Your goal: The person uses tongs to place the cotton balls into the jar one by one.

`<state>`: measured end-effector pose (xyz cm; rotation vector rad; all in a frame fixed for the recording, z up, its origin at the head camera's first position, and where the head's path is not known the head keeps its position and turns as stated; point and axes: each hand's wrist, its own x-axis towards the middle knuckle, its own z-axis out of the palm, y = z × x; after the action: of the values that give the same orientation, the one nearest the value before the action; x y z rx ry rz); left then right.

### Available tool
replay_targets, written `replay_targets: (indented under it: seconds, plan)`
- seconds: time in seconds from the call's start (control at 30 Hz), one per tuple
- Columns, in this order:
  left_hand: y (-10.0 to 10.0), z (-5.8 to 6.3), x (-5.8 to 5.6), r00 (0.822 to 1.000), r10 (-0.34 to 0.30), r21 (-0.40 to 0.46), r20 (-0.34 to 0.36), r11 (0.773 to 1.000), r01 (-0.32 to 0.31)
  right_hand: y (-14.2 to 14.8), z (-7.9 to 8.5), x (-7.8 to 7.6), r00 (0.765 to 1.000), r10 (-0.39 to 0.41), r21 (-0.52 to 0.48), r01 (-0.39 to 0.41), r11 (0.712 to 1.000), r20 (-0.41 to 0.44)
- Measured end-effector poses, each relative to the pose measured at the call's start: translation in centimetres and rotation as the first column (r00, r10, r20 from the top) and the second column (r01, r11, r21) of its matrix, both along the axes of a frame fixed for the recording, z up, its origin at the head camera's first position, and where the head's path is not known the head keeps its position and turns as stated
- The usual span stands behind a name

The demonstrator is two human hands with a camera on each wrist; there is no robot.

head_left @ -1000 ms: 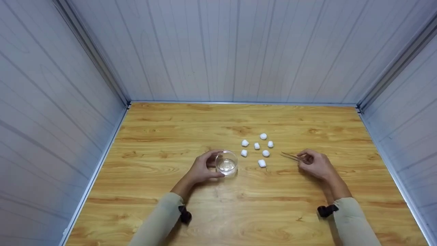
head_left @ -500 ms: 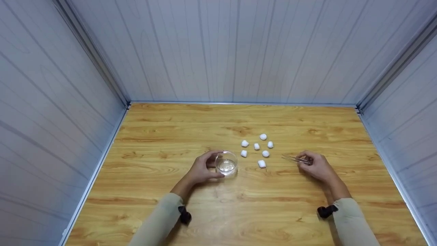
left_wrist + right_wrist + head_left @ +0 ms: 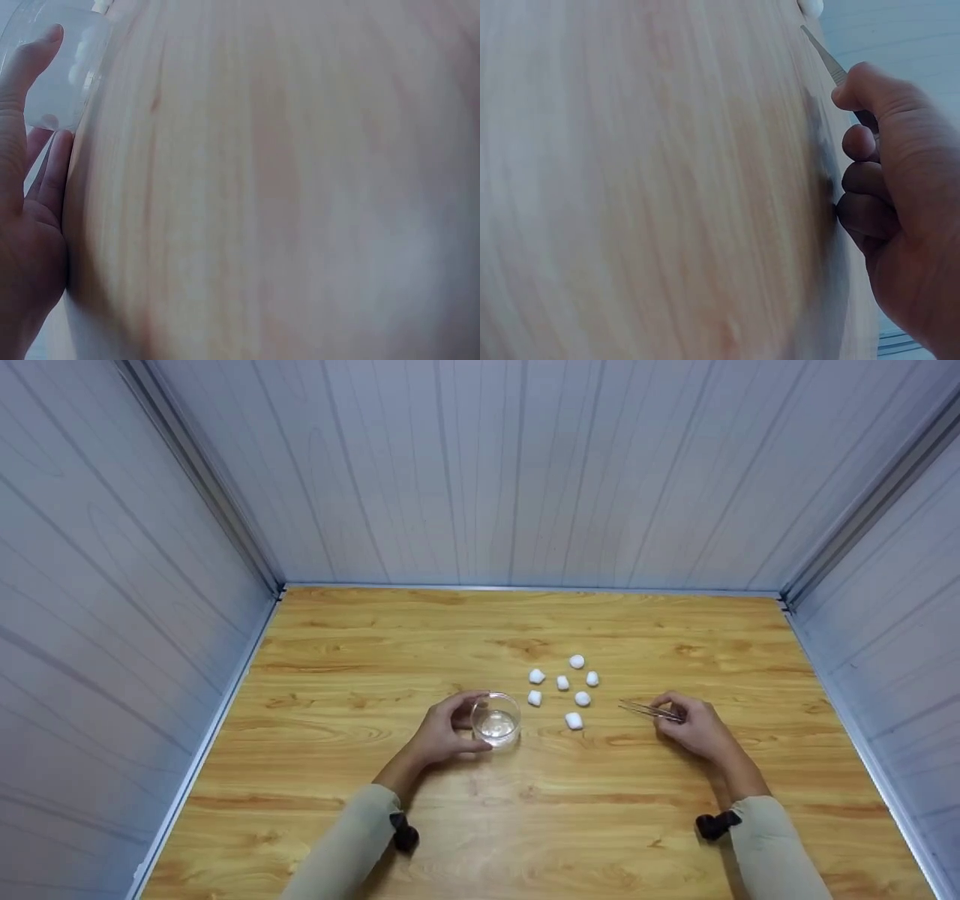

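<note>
My left hand (image 3: 442, 733) curves its thumb and fingers round the side of a clear glass cup (image 3: 496, 721), which stands on the wooden table. In the left wrist view the thumb lies along the wall of the cup (image 3: 56, 75). My right hand (image 3: 694, 725) pinches a pair of metal tweezers (image 3: 649, 708), whose tips point left with a small gap between them. The right wrist view shows the tweezers (image 3: 826, 58) between thumb and forefinger, the other fingers curled. Several white cotton balls (image 3: 583, 699) lie loose on the table between the cup and the tweezers.
The wood-grain table (image 3: 360, 660) is closed in by a pale panel wall (image 3: 480, 472) at the back and by panels on both sides. A small black device (image 3: 406, 834) is strapped at the left wrist, and another black device (image 3: 716, 826) at the right.
The tweezers have turned slightly in the right hand, and the gap between their tips shows more plainly. The left hand and the cup stay in place.
</note>
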<state>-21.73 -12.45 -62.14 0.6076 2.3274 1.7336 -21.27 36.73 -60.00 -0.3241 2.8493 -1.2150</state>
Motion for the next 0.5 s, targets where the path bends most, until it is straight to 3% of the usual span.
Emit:
replay_targets:
  seconds: [0.5]
  plan:
    - [0.0, -0.2, -0.1, 1.0, -0.004, 0.025, 0.002, 1.0, 0.004, -0.7, 1.5, -0.5, 0.994, -0.022, -0.046, 0.017, 0.999, -0.112]
